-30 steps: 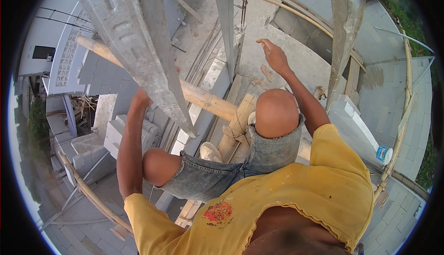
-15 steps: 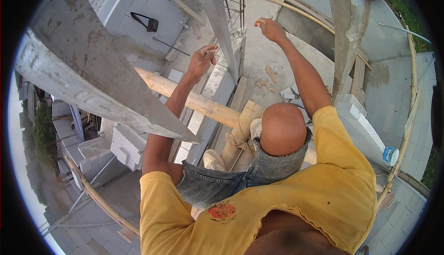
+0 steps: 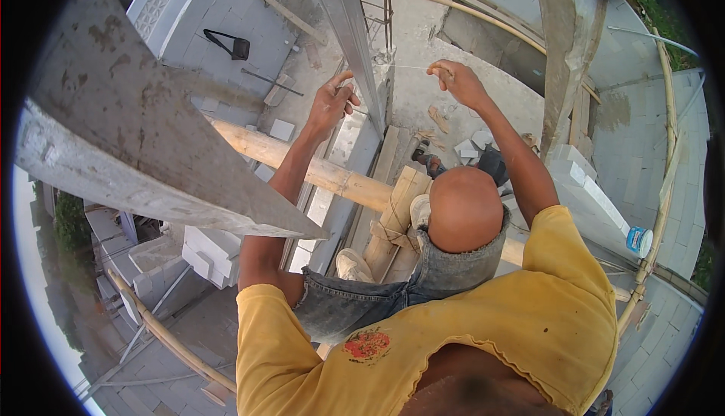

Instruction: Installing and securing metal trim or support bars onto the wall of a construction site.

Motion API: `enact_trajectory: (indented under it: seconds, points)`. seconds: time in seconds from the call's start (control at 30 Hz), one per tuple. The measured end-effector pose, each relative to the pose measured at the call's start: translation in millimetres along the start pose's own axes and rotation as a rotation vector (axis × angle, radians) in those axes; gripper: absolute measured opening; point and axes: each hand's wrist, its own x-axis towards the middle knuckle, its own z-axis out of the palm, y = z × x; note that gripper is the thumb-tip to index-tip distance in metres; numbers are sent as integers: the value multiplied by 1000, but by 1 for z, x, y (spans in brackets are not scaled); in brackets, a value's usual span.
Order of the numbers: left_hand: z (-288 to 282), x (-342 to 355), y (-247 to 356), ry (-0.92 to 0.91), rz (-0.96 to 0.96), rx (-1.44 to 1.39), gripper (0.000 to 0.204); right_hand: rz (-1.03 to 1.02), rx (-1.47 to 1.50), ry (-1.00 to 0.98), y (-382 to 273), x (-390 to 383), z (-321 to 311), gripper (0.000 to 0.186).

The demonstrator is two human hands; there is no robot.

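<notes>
My right hand (image 3: 456, 82) is raised ahead of me with thumb and fingers pinched. A thin white string (image 3: 411, 66) runs left from its fingertips toward the upright grey metal beam (image 3: 349, 27). My left hand (image 3: 332, 105) is on the beam's left side, its index finger pointing up toward the beam and the other fingers curled. Whether it holds the string's other end cannot be made out. Beneath my left forearm a thick bamboo pole (image 3: 332, 176) crosses, and by my shoes a wooden piece (image 3: 394, 216) is tied to it.
A large grey concrete-like beam (image 3: 151, 129) slants close by on my left. Steel rods (image 3: 388, 8) rise beyond my hands. Below are pale blocks (image 3: 215, 254), a black bag (image 3: 230, 44) and another person's foot (image 3: 430, 163). A small tub (image 3: 639, 241) stands at right.
My right hand has moved slightly right and down, and the string now shows stretched beside it. The left hand has stayed nearly in place. Another person's foot and dark clothing have appeared below.
</notes>
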Motion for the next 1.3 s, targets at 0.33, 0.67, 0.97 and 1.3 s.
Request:
enact_trajectory:
  seconds: [0.33, 0.67, 0.97, 1.3]
  points:
    - [16, -32, 32, 39, 225, 619, 43, 114, 604, -492, -65, -70, 68, 28]
    - [7, -98, 24, -389, -486, -210, 72, 158, 800, -636, -128, -36, 93, 28]
    - [10, -91, 26, -110, -406, -183, 62, 476, 1143, -706, -143, -36, 90, 25]
    - [8, -96, 40, -292, -599, -394, 43, 470, 975, -703, -155, -32, 80, 29]
